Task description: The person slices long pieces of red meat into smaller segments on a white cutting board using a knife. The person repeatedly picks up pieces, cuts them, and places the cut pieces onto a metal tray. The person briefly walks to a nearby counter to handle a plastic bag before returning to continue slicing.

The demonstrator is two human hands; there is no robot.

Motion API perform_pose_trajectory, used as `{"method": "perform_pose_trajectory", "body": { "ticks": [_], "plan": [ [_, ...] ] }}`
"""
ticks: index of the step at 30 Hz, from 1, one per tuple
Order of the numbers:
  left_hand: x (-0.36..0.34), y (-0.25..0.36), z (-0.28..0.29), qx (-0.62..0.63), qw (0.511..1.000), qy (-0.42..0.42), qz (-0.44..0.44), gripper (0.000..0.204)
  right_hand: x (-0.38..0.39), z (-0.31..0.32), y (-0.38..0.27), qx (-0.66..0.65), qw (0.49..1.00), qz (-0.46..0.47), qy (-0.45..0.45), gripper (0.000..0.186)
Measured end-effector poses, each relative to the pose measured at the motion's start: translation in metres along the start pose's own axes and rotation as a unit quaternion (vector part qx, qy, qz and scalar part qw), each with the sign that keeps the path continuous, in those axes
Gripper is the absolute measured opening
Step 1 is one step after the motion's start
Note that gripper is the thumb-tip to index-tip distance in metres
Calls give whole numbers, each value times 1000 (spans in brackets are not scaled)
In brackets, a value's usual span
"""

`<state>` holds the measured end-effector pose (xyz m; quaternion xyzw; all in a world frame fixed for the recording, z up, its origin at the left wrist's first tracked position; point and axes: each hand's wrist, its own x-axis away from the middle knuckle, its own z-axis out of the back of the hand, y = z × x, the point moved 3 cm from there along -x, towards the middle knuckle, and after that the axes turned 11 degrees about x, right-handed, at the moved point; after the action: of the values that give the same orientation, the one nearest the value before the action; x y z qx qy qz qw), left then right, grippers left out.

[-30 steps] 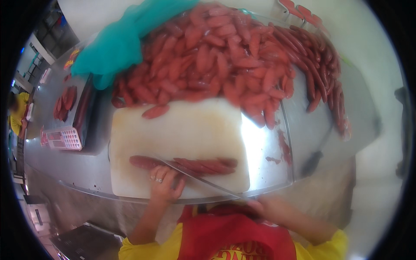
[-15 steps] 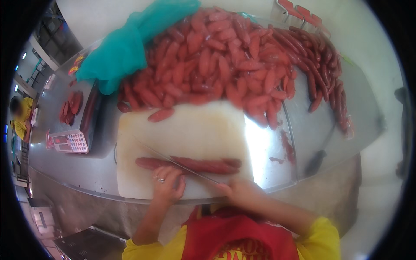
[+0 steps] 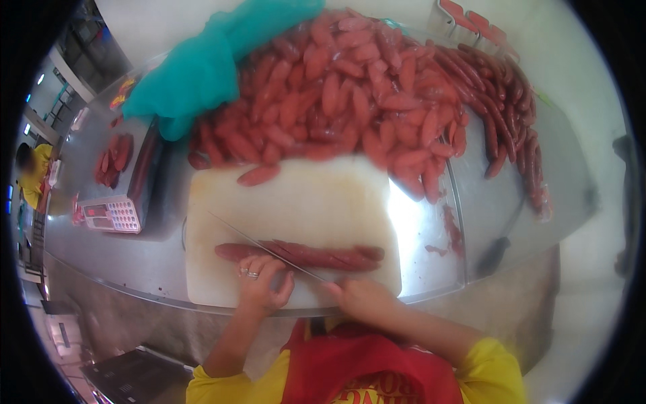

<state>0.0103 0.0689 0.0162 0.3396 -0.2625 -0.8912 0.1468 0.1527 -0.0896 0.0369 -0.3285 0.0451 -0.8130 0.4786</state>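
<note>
A long red sausage [image 3: 336,257] lies across the near part of a white cutting board [image 3: 289,192], with slanted cuts visible along its right part. My left hand [image 3: 261,281], a ring on one finger, has its fingertips closed on the left part of the sausage. My right hand [image 3: 363,297] grips a knife by its handle, which my fingers mostly hide. The long thin knife blade [image 3: 268,250] slants across the sausage just right of my left fingers, its tip pointing to the far left.
Beyond the board is a big heap of cut sausage pieces [image 3: 330,94], one piece [image 3: 259,176] resting on the board's far edge. Long whole sausages [image 3: 498,101] lie right. Green netting [image 3: 188,84], a scale [image 3: 111,214] and a co-worker [image 3: 33,175] are left. A dark-handled tool [image 3: 494,256] lies right.
The view has shifted slightly. The knife and my left fingers sit a little farther left along the sausage, and more slanted cuts show on it right of the blade.
</note>
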Motion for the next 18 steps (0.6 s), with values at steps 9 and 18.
{"method": "perform_pose_trajectory", "body": {
  "ticks": [9,18],
  "plan": [
    [1,-14,19,-17,1000,-3,-5,30,91,18,38,-15,998,-57,-10,63],
    [2,-15,15,5,1000,11,-2,28,20,2,-4,7,997,26,69,59]
  ]
}}
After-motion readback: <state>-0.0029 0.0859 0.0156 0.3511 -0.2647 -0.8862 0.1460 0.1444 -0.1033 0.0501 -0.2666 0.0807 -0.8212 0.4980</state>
